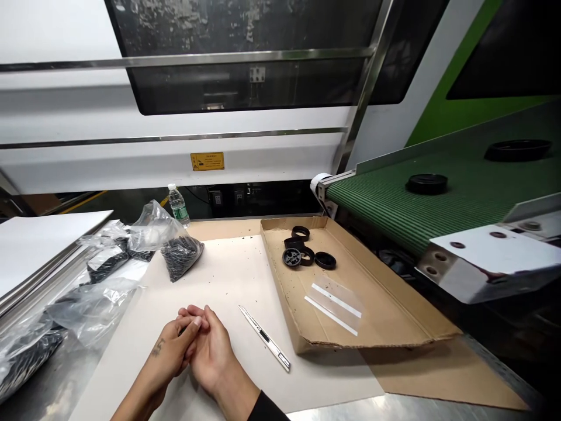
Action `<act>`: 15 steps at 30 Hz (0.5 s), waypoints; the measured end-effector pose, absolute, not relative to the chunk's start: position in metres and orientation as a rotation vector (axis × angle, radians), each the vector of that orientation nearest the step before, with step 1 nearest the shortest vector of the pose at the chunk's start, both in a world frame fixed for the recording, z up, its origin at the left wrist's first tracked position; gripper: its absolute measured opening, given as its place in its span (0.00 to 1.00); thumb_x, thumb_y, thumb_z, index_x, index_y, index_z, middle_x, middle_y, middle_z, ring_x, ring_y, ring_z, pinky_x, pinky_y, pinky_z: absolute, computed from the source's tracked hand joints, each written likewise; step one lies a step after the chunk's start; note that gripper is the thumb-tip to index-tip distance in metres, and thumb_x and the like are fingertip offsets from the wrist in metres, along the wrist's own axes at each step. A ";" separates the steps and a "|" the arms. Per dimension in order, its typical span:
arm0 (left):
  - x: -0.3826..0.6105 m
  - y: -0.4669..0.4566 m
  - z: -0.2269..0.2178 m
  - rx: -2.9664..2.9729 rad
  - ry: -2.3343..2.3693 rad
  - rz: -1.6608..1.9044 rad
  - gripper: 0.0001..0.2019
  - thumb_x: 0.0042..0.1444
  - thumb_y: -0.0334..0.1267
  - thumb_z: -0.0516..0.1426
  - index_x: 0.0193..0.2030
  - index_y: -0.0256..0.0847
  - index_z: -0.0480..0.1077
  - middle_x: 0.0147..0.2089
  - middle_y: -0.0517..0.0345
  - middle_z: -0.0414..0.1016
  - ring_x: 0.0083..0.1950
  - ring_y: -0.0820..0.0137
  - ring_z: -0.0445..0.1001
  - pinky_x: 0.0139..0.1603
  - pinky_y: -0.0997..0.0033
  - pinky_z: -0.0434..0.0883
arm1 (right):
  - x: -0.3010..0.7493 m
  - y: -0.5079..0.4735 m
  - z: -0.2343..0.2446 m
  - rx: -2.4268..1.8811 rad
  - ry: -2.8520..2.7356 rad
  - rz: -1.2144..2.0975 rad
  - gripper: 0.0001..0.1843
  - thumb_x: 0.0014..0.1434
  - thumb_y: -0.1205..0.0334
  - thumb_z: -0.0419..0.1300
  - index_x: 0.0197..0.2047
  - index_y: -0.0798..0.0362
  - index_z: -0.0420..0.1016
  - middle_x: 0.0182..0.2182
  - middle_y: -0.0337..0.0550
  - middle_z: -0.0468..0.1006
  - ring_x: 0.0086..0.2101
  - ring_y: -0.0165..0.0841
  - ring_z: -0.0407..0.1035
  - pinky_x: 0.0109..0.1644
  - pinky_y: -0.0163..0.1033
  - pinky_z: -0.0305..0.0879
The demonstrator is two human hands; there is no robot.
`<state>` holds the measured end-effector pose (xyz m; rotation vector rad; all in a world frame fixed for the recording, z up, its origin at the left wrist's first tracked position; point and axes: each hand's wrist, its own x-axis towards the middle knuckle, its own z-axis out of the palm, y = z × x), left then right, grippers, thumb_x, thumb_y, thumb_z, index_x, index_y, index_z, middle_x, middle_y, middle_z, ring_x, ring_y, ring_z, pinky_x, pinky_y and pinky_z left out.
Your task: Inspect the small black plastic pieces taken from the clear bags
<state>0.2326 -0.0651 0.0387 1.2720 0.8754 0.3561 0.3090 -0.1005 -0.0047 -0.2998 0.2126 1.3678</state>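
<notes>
While the left hand and right hand meet over the pale sheet, anything inside them hidden from me, a careless rightward reach could knock the knife lying between them and the cardboard box.

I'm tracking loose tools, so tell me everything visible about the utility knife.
The utility knife is slim, silvery and metallic-looking, with a dark section mid-handle. It lies diagonally on the pale sheet, narrow end pointing forward and left, between the right hand and the cardboard tray, touching neither. Blade extension is unclear.
</notes>
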 end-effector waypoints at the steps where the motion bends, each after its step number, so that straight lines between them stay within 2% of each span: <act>1: 0.234 -0.066 0.040 1.284 0.875 0.369 0.23 0.53 0.57 0.56 0.40 0.35 0.70 0.13 0.70 0.54 0.14 0.82 0.47 0.15 0.78 0.38 | 0.309 -0.100 -0.005 -0.293 0.220 1.373 0.19 0.64 0.53 0.51 0.37 0.61 0.73 0.37 0.55 0.79 0.41 0.39 0.74 0.50 0.43 0.67; 6: 0.231 -0.069 0.047 1.228 0.865 0.461 0.24 0.52 0.57 0.57 0.48 0.41 0.67 0.13 0.72 0.55 0.14 0.81 0.47 0.16 0.79 0.38 | 0.309 -0.100 -0.007 -0.291 0.254 1.345 0.18 0.65 0.55 0.50 0.35 0.59 0.73 0.34 0.50 0.79 0.39 0.36 0.74 0.48 0.40 0.68; 8: 0.224 -0.069 0.045 1.147 0.855 0.501 0.20 0.53 0.56 0.57 0.44 0.42 0.66 0.15 0.72 0.55 0.14 0.82 0.46 0.16 0.79 0.39 | 0.308 -0.100 -0.010 -0.305 0.253 1.325 0.18 0.65 0.57 0.50 0.34 0.60 0.74 0.31 0.49 0.78 0.38 0.35 0.74 0.48 0.39 0.68; 11: 0.211 -0.069 0.041 0.962 0.841 0.554 0.16 0.55 0.53 0.57 0.32 0.40 0.64 0.19 0.70 0.58 0.14 0.84 0.47 0.16 0.79 0.41 | 0.308 -0.099 -0.012 -0.344 0.236 1.315 0.16 0.63 0.60 0.52 0.33 0.62 0.76 0.32 0.52 0.78 0.36 0.35 0.73 0.47 0.40 0.69; 15: 0.195 -0.071 0.042 0.711 0.836 0.560 0.10 0.54 0.41 0.59 0.35 0.36 0.67 0.25 0.64 0.63 0.19 0.82 0.57 0.18 0.79 0.51 | 0.307 -0.099 -0.010 -0.446 0.195 1.303 0.03 0.53 0.68 0.61 0.30 0.57 0.77 0.28 0.45 0.77 0.31 0.31 0.71 0.37 0.32 0.70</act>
